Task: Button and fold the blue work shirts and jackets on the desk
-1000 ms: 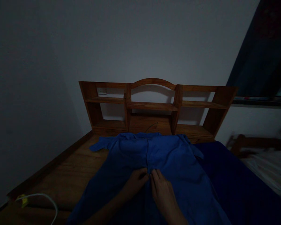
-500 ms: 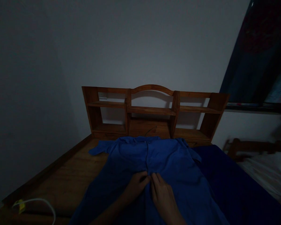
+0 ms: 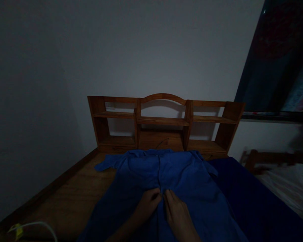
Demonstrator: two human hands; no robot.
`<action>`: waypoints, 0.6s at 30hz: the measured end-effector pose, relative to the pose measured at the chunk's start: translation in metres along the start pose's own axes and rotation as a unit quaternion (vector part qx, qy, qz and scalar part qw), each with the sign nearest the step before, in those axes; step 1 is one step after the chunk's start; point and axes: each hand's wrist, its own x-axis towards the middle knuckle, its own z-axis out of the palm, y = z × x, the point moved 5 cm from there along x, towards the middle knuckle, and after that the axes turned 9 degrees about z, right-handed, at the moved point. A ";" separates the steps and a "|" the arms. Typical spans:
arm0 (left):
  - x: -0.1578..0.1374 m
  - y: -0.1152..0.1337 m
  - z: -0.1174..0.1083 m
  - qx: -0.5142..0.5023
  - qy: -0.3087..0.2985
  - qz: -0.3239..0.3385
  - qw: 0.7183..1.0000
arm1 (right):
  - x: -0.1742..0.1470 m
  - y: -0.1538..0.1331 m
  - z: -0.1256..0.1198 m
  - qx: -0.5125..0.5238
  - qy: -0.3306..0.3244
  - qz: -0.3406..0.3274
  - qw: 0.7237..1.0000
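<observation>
A blue short-sleeved shirt [image 3: 138, 174] lies spread on the wooden bed board, collar toward the headboard, its front placket running down the middle. My left hand [image 3: 148, 201] is closed in a pinch at the placket, thumb and forefinger on the cloth edge. Just to its right, my right hand [image 3: 175, 210] also has its fingers closed together on the shirt front. The fingertips of both hands almost meet. Whatever small part lies between them, such as a button, is hidden in the dim light.
Behind the shirt stands a wooden headboard [image 3: 163, 121] with open shelves against the wall. Dark blue bedding [image 3: 244, 191] lies to the right. At the lower left, a white cord [image 3: 41, 224] with a yellow tag rests on the bed board [image 3: 83, 185]. A window is at the upper right.
Both hands stay at the placket, their fingers shifting slightly. The view has tilted a little, so the headboard and shirt sit slightly lower.
</observation>
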 end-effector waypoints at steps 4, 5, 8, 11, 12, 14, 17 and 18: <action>-0.001 -0.008 0.002 0.002 0.000 -0.007 1.000 | 0.000 0.001 0.001 0.011 -0.020 0.004 1.000; -0.001 -0.009 0.002 0.001 0.001 -0.009 1.000 | 0.001 0.001 0.001 0.013 -0.021 0.003 1.000; -0.001 -0.011 0.002 -0.002 0.005 -0.013 1.000 | 0.002 0.000 0.000 0.014 -0.010 -0.001 1.000; -0.001 -0.008 0.002 -0.006 0.005 -0.010 1.000 | 0.002 0.000 0.001 0.010 -0.010 -0.001 1.000; -0.001 -0.007 0.003 -0.007 0.003 -0.009 1.000 | 0.002 0.001 0.002 0.009 -0.008 -0.001 1.000; -0.001 -0.006 0.002 -0.006 0.002 -0.009 1.000 | 0.002 0.002 0.003 0.009 -0.001 -0.001 1.000; 0.001 -0.004 0.001 -0.006 0.004 -0.009 1.000 | 0.002 0.003 0.004 0.017 -0.002 0.003 1.000; 0.001 -0.002 0.001 -0.005 0.004 -0.009 1.000 | 0.002 0.003 0.004 0.019 -0.005 0.007 1.000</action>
